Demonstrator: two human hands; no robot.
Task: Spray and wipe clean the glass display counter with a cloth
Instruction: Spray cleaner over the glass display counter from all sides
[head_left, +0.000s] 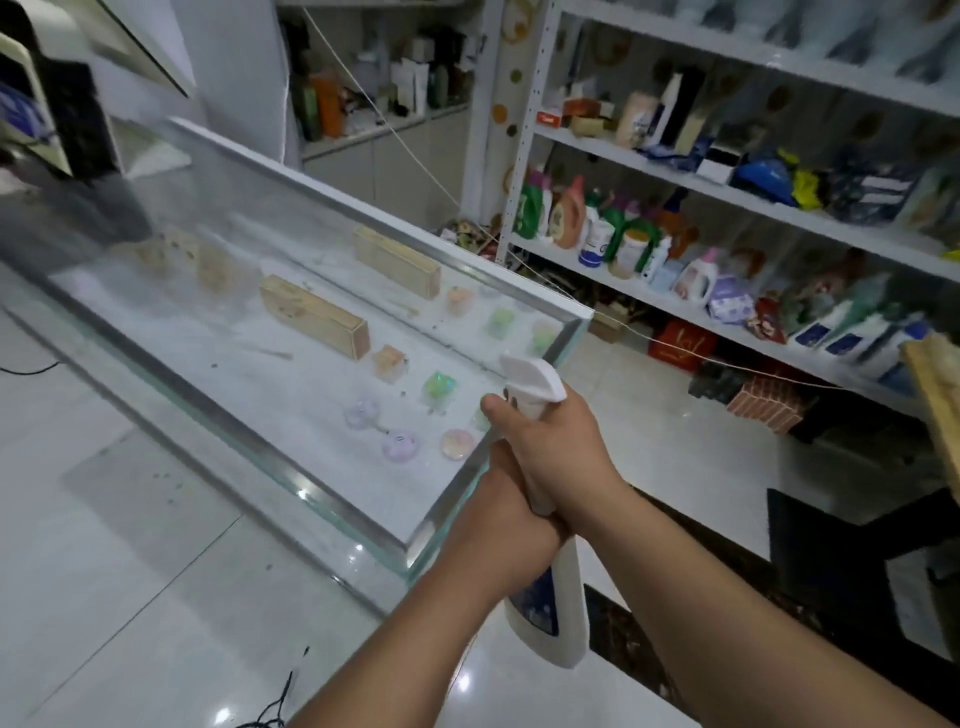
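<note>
A white spray bottle (571, 597) is held upright in both hands just off the near right corner of the glass surface (208, 332). The right hand (558, 452) is wrapped round the bottle's neck directly under the white trigger head. Its grip is closed on the bottle, and the nozzle is pointed out over the glass. The left hand (501, 525) is curled round the bottle just below, touching the right hand, and its grip is likewise closed on the bottle. The bottle's lower body, marked with a blue label, is seen beneath the 2 hands, above the pale tiled floor (675, 457). Under the glass, 2 wooden blocks (314, 317) and several small pastel round items (400, 447) are laid out on a white base. Beyond the surface, white shelves (727, 317) are stocked with bottles and packets.
</note>
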